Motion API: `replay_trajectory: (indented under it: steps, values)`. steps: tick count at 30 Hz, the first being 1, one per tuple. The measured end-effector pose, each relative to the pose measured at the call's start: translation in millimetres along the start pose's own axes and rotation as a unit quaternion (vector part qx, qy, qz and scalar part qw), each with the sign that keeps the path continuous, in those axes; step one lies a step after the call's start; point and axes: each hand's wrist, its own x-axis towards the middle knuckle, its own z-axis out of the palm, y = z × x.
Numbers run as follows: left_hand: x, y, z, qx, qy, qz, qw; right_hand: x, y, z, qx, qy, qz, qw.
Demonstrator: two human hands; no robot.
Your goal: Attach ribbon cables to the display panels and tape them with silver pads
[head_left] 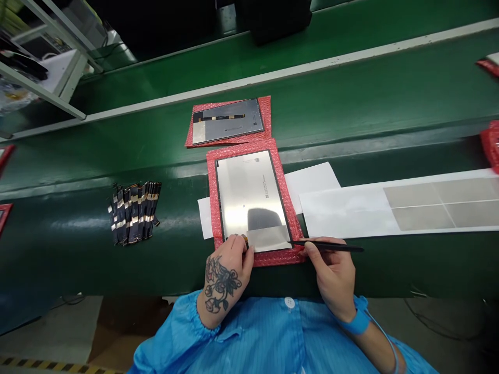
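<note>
While pinched tight at the near edge of a display panel (249,195), a small amber tab (244,238) between the thumb and curled fingertips of the left hand (228,270), back of that hand tattooed. Right hand (331,275) just beside it, fingers pressed together around a slim black stylus (331,246), tip placed right at the end of a silver film strip (268,238) laid across the panel's near edge. Panel set flat on a red bubble wrap sheet (253,258), close to the near edge of the green conveyor belt (370,267). Just beyond, toward the far edge, a second display panel (228,122) placed on its own red bubble wrap sheet (267,117). Out toward the left, a bundle of dark flex cables (134,213) laid on the belt. Toward the right, a white paper sheet (312,179) tucked under the wrap, and a long film sheet (346,213) marked with grey panels. Blue smock (249,332) at the bottom of the view, blue wrist strap (356,323) fastened on the right wrist.
</note>
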Motion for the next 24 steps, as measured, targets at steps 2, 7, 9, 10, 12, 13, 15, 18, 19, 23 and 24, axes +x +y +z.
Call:
replay_trajectory:
  steps: [2,7,9,10,12,13,15,18,19,23,24]
  values:
    - [0.1,-7.0,-5.8,-0.011,-0.026,-0.015,0.999,0.2,-0.5,-0.2,-0.004,-0.001,0.0,1.0]
    - [0.8,-18.0,-17.5,-0.071,-0.036,-0.008,0.997,0.3,-0.1,0.2,-0.001,0.0,0.008,1.0]
    - [1.7,-10.4,-11.4,-0.067,0.041,0.042,0.996,0.0,0.3,1.3,0.0,0.004,0.006,1.0]
    - [2.2,-4.3,-4.9,-0.061,0.076,0.084,0.992,-0.2,0.3,2.0,0.003,0.007,0.005,1.0]
    - [3.0,8.4,13.9,-0.039,0.107,0.169,0.979,-0.5,-0.3,3.5,0.013,0.013,0.003,1.0]
    - [3.1,13.5,24.7,-0.022,0.101,0.2,0.974,-0.5,-1.0,4.1,0.018,0.015,0.005,1.0]
    - [2.1,18.5,45.2,0.019,0.072,0.221,0.972,-0.5,-2.8,4.6,0.026,0.015,0.01,1.0]
    - [-1.8,15.7,63.3,0.078,0.033,0.209,0.974,-1.1,-4.7,4.7,0.031,0.01,0.019,0.999]
    - [-3.1,13.9,65.4,0.091,0.023,0.206,0.974,-1.6,-4.7,5.0,0.034,0.01,0.022,0.999]
    - [-4.1,11.7,61.8,0.12,0.014,0.209,0.971,-3.7,-1.1,7.5,0.066,0.018,0.043,0.997]
    - [-3.5,12.2,60.1,0.124,0.011,0.211,0.97,-3.3,0.1,7.3,0.078,0.019,0.051,0.995]
